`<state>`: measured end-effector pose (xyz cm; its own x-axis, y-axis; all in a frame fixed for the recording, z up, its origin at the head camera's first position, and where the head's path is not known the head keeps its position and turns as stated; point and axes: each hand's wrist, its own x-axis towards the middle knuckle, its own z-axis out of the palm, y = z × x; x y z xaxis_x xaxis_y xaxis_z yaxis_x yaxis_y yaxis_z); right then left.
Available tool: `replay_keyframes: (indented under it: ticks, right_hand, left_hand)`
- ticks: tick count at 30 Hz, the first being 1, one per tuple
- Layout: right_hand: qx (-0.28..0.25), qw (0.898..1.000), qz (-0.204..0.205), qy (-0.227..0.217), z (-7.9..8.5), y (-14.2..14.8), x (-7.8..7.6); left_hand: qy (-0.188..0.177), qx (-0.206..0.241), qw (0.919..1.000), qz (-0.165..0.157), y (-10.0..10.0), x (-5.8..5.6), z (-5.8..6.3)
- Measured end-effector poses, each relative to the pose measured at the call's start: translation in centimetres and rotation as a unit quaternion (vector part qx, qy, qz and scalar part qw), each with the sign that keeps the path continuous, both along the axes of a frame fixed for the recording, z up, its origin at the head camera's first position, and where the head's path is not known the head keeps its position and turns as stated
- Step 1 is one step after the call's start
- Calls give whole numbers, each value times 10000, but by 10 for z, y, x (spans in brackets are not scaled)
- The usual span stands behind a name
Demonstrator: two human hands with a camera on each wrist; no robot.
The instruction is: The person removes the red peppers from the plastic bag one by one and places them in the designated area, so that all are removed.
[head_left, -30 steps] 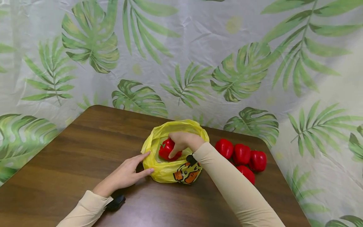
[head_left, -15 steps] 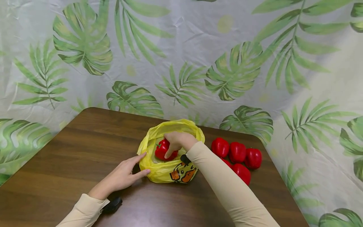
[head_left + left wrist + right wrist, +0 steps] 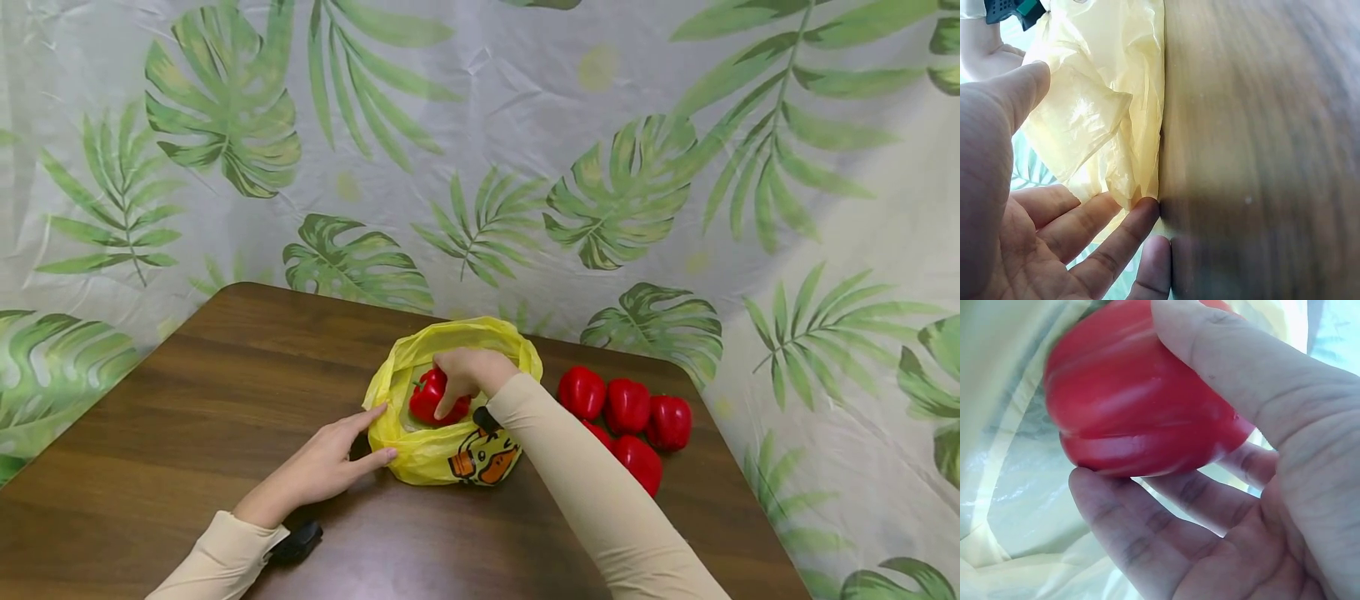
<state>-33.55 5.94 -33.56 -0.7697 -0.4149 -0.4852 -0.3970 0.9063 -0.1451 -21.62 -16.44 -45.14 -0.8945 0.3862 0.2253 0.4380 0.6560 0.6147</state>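
Observation:
A yellow plastic bag (image 3: pixel 420 462) with a printed cartoon face stands on the table, its mouth spread wide. Inside it, my right hand (image 3: pixel 474 372) holds a red bell pepper (image 3: pixel 426 398) with a green stem. The right wrist view has the thumb across the top of the bell pepper (image 3: pixel 1116 394) and the other fingers under and beside it. My left hand (image 3: pixel 326 462) touches the bag's left side with fingers spread and nearly straight. In the left wrist view the thumb and fingers rest along the bag's wrinkled wall (image 3: pixel 1094 106).
Several more red bell peppers (image 3: pixel 628 406) lie grouped on the table right of the bag, partly behind my right forearm. The brown wooden table (image 3: pixel 187 417) ends at a leaf-patterned curtain (image 3: pixel 495 125) behind it.
The head view has shifted slightly, so everything sits a little further left in it. Both hands, the bag and the held bell pepper keep nearly the same positions relative to each other.

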Motion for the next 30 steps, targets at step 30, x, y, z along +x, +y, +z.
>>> replay_keyframes:
  ticks: [30]
  right_hand:
    - [-269,9932,-677,-910,9,-1,-11]
  left_hand:
    - [110,-65,9999,-63,-1,0,1]
